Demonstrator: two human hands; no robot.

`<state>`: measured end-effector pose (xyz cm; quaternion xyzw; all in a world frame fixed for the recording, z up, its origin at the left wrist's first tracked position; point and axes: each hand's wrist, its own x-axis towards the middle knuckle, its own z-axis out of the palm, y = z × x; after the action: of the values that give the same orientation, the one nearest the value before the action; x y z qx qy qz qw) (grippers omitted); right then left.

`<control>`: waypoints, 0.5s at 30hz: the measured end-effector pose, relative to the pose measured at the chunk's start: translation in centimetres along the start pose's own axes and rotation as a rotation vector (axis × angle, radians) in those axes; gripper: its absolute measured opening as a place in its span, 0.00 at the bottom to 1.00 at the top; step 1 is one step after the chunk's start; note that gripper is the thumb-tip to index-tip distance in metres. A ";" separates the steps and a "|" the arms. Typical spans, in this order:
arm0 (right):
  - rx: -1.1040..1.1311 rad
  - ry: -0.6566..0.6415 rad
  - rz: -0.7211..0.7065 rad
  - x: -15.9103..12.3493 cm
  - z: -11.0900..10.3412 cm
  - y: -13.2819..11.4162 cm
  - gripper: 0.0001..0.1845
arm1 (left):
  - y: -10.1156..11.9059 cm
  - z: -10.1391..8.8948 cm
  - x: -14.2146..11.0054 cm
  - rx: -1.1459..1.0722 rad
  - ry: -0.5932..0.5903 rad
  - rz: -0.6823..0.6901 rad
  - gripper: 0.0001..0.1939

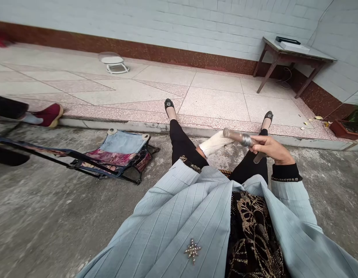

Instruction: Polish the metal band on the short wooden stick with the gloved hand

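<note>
My right hand (270, 148), bare, is closed around a tool with a round brown handle (233, 135). Silvery wire is wound about the handle near my fingers, and a dull, flat piece (259, 157) shows under the hand; the tool's kind is not clear. On my left hand (215, 144) is a white knitted glove. Its fingers are curled together just below the handle's free end, partly hidden, and what they hold cannot be made out. Both hands are between my knees, above the concrete ground.
A folding chair (121, 144) with patterned fabric stands at my left, beside another person's red shoe (48, 115). Ahead runs a raised tiled step (213, 100). On it are a small white stool (112, 60) and a wooden table (300, 50). A planter (348, 129) sits far right.
</note>
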<state>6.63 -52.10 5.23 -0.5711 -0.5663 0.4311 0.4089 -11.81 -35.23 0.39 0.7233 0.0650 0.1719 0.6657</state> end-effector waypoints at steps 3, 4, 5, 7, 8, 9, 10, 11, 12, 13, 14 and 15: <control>0.173 0.140 -0.113 0.2 0.2 -0.4 0.25 | -0.4 0.7 -0.1 -0.053 -0.081 -0.035 0.17; 0.186 0.180 -0.135 0.3 0.2 -0.5 0.22 | -0.4 0.9 -0.2 -0.068 -0.120 -0.043 0.16; 0.183 0.221 -0.148 0.5 0.2 -0.5 0.20 | -0.4 1.0 -0.3 -0.069 -0.153 -0.048 0.16; 0.132 0.311 -0.151 1.1 0.2 -0.3 0.20 | -0.3 1.1 -0.4 -0.001 -0.199 -0.047 0.16; 0.073 0.363 -0.138 1.4 0.2 0.0 0.21 | -0.2 1.1 -0.4 0.070 -0.214 -0.038 0.16; -0.019 0.416 -0.116 1.7 0.1 0.4 0.24 | -0.2 1.1 -0.4 0.166 -0.225 -0.021 0.15; -0.147 0.459 -0.083 2.0 0.1 0.8 0.26 | -0.1 1.1 -0.3 0.280 -0.231 0.003 0.15; -0.303 0.481 -0.038 2.2 0.1 1.2 0.27 | 0.0 1.1 -0.3 0.407 -0.232 0.033 0.15; -0.470 0.483 0.015 2.3 0.2 1.5 0.27 | 0.1 1.1 -0.2 0.542 -0.227 0.064 0.15; -0.629 0.465 0.070 2.4 0.2 1.7 0.26 | 0.1 1.1 -0.1 0.672 -0.223 0.091 0.14; -0.767 0.430 0.125 2.3 0.3 1.8 0.25 | 0.2 1.1 0.0 0.789 -0.221 0.111 0.14; -0.875 0.383 0.177 2.2 0.4 1.8 0.25 | 0.2 1.1 0.0 0.881 -0.220 0.123 0.14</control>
<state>6.76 -49.91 3.36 -0.8045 -0.5584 0.0729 0.1889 -11.44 -36.27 0.57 0.9539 0.0177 0.0893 0.2859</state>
